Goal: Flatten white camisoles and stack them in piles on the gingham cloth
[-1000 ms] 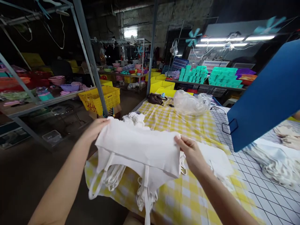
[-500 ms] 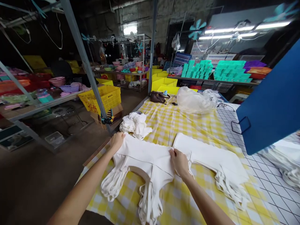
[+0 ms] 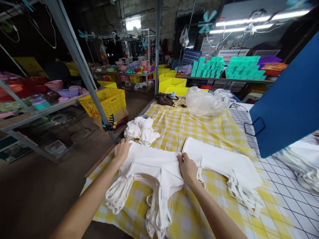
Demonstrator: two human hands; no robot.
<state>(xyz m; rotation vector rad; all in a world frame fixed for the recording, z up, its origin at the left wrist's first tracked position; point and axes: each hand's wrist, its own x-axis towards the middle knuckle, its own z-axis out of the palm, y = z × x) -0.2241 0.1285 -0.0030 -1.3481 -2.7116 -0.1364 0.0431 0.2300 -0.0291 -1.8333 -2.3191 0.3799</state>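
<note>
A stack of white strappy tops point(image 3: 149, 159) lies in front of me, its looped straps hanging toward me. My left hand point(image 3: 122, 151) is closed over the upper left corner of the top layer. At the right end of the same layer, my right hand point(image 3: 188, 169) pinches the edge between thumb and fingers. Beside that hand lies a second stack of white tops point(image 3: 221, 161), its straps pointing to the lower right. A crumpled heap of white cloth point(image 3: 142, 129) sits just beyond my left hand.
The yellow checked cloth point(image 3: 171, 122) covers the table. Farther back are a dark handbag point(image 3: 165, 99) and a clear plastic bag point(image 3: 204, 101). A blue panel point(image 3: 286, 99) leans in at the right. A metal post point(image 3: 82, 66) and yellow crate point(image 3: 107, 103) stand left.
The view has shifted slightly. The fingers of my left hand lie a bit flatter over the cloth corner. Both hands stay at the edges of the top layer.
</note>
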